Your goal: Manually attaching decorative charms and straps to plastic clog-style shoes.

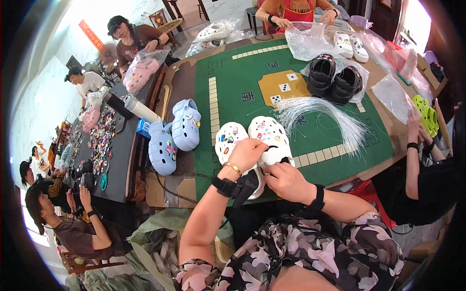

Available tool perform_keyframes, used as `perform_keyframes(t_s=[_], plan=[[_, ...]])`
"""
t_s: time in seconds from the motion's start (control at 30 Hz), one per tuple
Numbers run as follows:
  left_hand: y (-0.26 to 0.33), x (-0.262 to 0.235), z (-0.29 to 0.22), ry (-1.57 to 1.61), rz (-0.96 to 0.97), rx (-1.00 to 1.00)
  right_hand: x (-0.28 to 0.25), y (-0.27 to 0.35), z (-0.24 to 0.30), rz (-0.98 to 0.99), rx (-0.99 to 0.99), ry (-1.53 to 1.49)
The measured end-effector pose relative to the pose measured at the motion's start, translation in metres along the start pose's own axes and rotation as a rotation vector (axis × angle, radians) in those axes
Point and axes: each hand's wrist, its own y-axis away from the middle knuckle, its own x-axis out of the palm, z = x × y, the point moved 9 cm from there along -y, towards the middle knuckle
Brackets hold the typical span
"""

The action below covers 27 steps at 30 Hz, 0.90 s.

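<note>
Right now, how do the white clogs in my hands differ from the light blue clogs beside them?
The white clogs lie on the green mat, held by the left hand and right hand; the blue clogs sit untouched off the mat, on brown cardboard. White against pale blue. Both pairs carry small colourful charms.

Left hand [246,153] curled, fingers bent — right hand [286,182] closed, close beside.

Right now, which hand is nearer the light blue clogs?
Left. The left hand rests on the white clogs, on the side toward the light blue clogs; the right hand is farther away, at the white clogs' near edge.
</note>
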Motion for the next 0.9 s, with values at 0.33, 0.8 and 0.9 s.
perform_keyframes(t_s=[0.33, 0.8, 0.9], plan=[[0.01, -0.023, 0.007, -0.079, -0.084, -0.124, -0.023, 0.014, 0.008, 0.023, 0.104, 0.001], [0.002, -0.005, -0.005, -0.052, -0.031, -0.079, -0.018, 0.016, -0.005, -0.047, 0.025, 0.0], [-0.001, 0.001, -0.003, 0.056, -0.022, -0.054, -0.008, 0.008, -0.01, -0.017, -0.004, 0.016]])
